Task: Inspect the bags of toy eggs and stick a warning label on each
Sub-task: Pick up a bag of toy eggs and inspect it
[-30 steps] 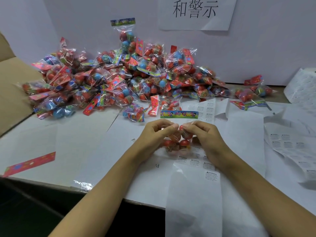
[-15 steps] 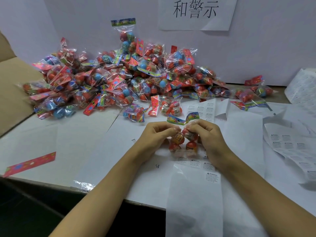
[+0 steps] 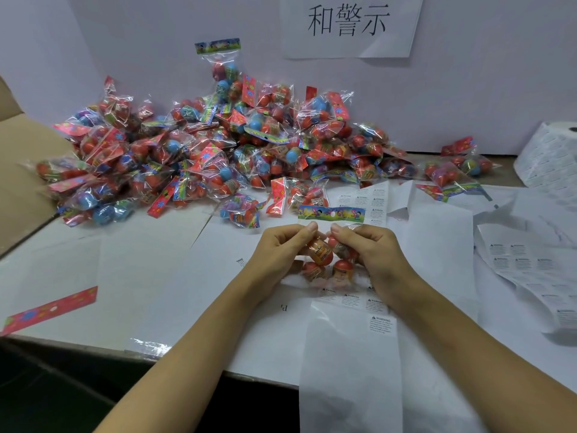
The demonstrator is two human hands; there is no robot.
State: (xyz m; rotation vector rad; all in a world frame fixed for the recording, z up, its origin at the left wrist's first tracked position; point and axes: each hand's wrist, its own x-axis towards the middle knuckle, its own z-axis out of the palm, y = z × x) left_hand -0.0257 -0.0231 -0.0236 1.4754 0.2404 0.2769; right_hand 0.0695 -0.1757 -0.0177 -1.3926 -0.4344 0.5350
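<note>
White paper-covered desk (image 3: 150, 276) against a pale wall (image 3: 468, 89), printed sign (image 3: 349, 23) taped above.
Heaped behind: crinkly clear bags (image 3: 203, 151) of red and blue eggs; cardboard box (image 3: 18, 170) at left; label roll (image 3: 549, 157) at right; label strip (image 3: 352, 354) running off the near edge; held over it, one bag (image 3: 327, 254), glossy, header card up; left hand (image 3: 281, 254) and right hand (image 3: 371, 251) each in a closed pinching grip on its top.
</note>
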